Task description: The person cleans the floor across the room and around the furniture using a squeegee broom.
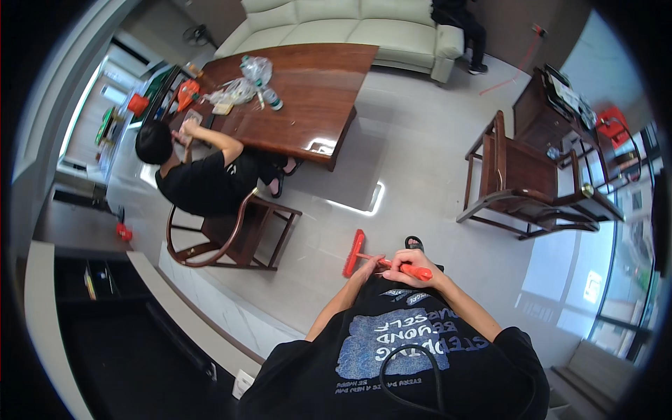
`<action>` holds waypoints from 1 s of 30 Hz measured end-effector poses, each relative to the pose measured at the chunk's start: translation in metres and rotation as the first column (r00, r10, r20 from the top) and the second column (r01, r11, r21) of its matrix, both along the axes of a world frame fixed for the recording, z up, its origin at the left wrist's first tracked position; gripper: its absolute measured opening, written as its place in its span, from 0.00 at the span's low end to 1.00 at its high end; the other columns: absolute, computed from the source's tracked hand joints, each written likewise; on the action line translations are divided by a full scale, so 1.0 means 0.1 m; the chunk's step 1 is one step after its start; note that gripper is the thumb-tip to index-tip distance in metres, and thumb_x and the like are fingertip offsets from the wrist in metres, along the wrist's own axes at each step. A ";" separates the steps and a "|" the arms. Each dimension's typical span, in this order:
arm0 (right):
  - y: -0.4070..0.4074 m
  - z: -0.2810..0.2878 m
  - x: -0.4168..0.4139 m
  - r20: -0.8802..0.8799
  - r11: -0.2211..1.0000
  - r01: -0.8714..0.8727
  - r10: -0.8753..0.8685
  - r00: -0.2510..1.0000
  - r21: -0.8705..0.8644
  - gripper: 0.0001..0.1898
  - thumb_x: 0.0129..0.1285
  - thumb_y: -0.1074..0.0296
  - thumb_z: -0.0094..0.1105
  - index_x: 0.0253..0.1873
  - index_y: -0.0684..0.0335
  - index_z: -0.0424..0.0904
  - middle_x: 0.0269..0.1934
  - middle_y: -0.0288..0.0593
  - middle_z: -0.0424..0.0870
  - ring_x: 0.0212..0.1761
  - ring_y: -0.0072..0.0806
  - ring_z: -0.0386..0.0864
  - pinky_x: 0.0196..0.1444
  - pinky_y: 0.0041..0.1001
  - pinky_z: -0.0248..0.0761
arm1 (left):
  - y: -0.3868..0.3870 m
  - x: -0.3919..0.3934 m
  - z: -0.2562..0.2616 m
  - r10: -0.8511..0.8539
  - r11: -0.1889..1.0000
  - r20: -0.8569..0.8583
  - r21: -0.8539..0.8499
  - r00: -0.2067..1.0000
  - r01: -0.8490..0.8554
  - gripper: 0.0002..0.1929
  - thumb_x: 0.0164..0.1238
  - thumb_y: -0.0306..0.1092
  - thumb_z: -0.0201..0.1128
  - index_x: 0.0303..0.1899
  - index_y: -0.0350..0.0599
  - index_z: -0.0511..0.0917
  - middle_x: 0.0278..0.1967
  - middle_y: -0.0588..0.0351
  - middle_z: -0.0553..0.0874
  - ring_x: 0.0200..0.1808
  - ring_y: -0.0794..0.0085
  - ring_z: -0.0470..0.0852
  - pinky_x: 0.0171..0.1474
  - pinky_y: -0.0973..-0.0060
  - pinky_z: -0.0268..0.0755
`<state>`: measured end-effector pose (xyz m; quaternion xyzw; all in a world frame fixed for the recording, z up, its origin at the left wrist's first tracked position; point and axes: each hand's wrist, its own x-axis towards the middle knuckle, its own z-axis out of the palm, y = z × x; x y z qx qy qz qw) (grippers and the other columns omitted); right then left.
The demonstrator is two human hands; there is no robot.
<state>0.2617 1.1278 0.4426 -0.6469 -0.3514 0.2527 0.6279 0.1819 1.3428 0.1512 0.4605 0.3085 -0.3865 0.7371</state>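
Observation:
A red broom [355, 247] slants across the floor in front of me, its bristled head resting on or just above the glossy tiles [325, 236]. My right hand [410, 266] is closed around the upper end of the red handle, whose rounded tip sticks out toward me. Lower on the shaft, my left hand [370, 265] grips it closer to the head. Both hands are just in front of my black printed shirt. My black sandal [414, 243] shows beyond the right hand.
On my left a person [199, 181] sits in a wooden armchair [247, 231] at a wooden table [310, 79] bearing plastic bags [236, 90] and a bottle [272, 98]. Another armchair [525, 168] and a desk [541, 118] stand right. Someone sits by the sofa [336, 31]. A cabinet [184, 304] borders my left.

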 end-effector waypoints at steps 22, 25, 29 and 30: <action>1.57 -1.12 -0.06 0.011 0.950 -0.311 0.311 0.950 0.027 0.14 0.73 0.64 0.56 0.34 0.66 0.83 0.27 0.44 0.83 0.29 0.30 0.81 0.36 0.31 0.75 | 1.68 -1.31 -0.41 0.736 0.647 -0.313 0.068 0.600 -0.759 0.18 0.67 0.48 0.62 0.41 0.39 0.79 0.37 0.43 0.83 0.38 0.57 0.84 0.39 0.62 0.80; 1.76 -1.27 -0.61 0.218 0.891 -0.454 0.446 0.868 -0.014 0.09 0.69 0.69 0.59 0.34 0.65 0.82 0.28 0.49 0.81 0.29 0.42 0.81 0.33 0.36 0.73 | 1.62 -1.34 -0.24 0.752 0.640 -0.358 0.194 0.553 -0.744 0.21 0.71 0.50 0.58 0.44 0.37 0.76 0.37 0.44 0.82 0.39 0.56 0.84 0.40 0.61 0.81; 1.55 -0.93 -0.71 0.310 0.840 -0.543 0.516 0.799 0.000 0.11 0.69 0.68 0.59 0.31 0.65 0.79 0.27 0.51 0.79 0.28 0.48 0.79 0.30 0.38 0.71 | 1.21 -1.10 -0.27 0.731 0.683 -0.287 0.327 0.619 -0.654 0.20 0.73 0.44 0.56 0.48 0.32 0.70 0.35 0.46 0.80 0.33 0.57 0.83 0.37 0.59 0.81; 1.51 -0.70 -0.64 0.276 0.839 -0.541 0.506 0.817 0.059 0.13 0.69 0.68 0.59 0.28 0.65 0.78 0.25 0.51 0.77 0.27 0.48 0.78 0.30 0.39 0.70 | 1.36 -1.40 -0.61 0.666 0.743 -0.141 0.207 0.732 -0.637 0.19 0.72 0.35 0.53 0.51 0.21 0.70 0.44 0.39 0.81 0.47 0.51 0.84 0.48 0.57 0.80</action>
